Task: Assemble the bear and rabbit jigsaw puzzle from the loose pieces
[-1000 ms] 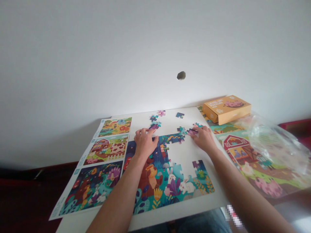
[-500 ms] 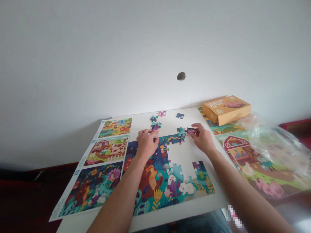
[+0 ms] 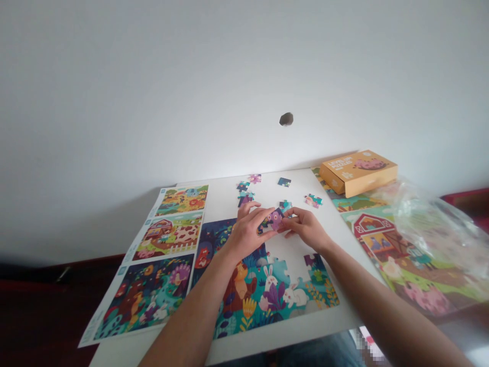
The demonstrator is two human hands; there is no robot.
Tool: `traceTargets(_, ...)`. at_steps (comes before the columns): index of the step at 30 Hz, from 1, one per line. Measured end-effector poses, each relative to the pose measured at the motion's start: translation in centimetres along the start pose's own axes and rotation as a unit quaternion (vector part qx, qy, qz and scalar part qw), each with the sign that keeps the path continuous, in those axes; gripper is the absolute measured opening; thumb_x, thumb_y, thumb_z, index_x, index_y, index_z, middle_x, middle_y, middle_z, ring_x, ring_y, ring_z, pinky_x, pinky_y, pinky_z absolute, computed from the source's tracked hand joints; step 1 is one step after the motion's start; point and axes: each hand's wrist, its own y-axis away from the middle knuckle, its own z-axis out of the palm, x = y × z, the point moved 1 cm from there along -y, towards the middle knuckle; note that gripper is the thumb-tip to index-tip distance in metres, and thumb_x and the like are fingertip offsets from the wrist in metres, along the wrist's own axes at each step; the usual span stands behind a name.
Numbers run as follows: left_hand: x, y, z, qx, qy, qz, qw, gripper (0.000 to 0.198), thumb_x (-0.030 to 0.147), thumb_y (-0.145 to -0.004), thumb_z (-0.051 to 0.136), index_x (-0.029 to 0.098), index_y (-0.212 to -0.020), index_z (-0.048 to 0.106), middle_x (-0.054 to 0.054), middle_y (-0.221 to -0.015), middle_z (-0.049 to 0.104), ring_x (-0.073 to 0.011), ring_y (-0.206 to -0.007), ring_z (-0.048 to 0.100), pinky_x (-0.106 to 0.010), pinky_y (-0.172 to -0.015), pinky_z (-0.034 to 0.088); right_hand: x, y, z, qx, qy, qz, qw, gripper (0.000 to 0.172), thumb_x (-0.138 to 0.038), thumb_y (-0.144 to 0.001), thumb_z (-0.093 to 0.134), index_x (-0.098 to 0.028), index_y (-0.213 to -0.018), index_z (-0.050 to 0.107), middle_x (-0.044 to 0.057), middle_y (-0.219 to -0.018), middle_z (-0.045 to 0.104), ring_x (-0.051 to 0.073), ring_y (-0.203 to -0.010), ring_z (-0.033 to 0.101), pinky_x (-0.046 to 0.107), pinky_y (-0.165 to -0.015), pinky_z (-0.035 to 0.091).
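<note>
Between my two hands is a purple puzzle piece [image 3: 275,218], above the upper part of the partly assembled jigsaw puzzle [image 3: 263,316]. My left hand [image 3: 250,229] grips its left side with thumb and fingers. On the other side, the fingertips of my right hand [image 3: 305,227] pinch the piece's right edge. A teal piece [image 3: 285,205] lies just behind the right fingers. Rabbits, a bear and plants show in the joined part, with a gap at its upper right. My left hand and forearm cover some of the puzzle's left side.
Loose pieces lie farther back: a pink one [image 3: 254,178], a dark blue one [image 3: 284,182] and a pink-teal one [image 3: 313,200]. A picture sheet [image 3: 153,244] lies left. An orange puzzle box [image 3: 359,171], a farm picture [image 3: 405,265] and a clear plastic bag [image 3: 435,219] are right.
My right hand has moved left, bringing the purple piece over the puzzle. My left hand has shifted right to meet it. A pink-teal piece at the right is uncovered.
</note>
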Motion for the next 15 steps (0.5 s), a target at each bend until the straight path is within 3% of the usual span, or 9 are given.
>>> traceTargets(4,0.17,-0.07,-0.06,-0.002,-0.003,0.013,1.0,0.052,0.027,-0.086,0.071,0.028,-0.135,0.054,-0.004,-0.117,0.068,-0.027,-0.124,0.049,-0.047,-0.111,0.039,-0.24,0.15,0.3,-0.022,0.023,-0.005,0.999,0.037,-0.05,-0.078,0.071,-0.018,-0.09,0.056,0.005,-0.072,0.071,0.02,-0.071,0.07,0.027,-0.056,0.052)
traceTargets(10,0.3,0.16,0.1,-0.031,0.008,0.022,0.999,0.059,0.024,-0.086,0.069,0.029,-0.141,0.048,-0.004,-0.119,0.067,-0.0272,-0.126,0.047,-0.048,-0.112,0.039,-0.35,0.09,-0.01,0.006,0.072,-0.056,0.996,0.034,-0.045,-0.08,0.069,-0.016,-0.097,0.062,-0.005,-0.06,0.056,0.009,-0.05,0.048,0.023,-0.048,0.036)
traceTargets(15,0.25,0.31,-0.04,-0.053,0.018,0.016,0.998,0.064,0.025,-0.084,0.071,0.029,-0.142,0.046,-0.004,-0.122,0.066,-0.0279,-0.129,0.045,-0.049,-0.112,0.038,-0.12,0.06,-0.39,0.01,0.107,-0.057,0.993,0.031,-0.04,-0.08,0.069,-0.015,-0.097,0.065,-0.004,-0.061,0.058,0.009,-0.051,0.046,0.024,-0.05,0.033)
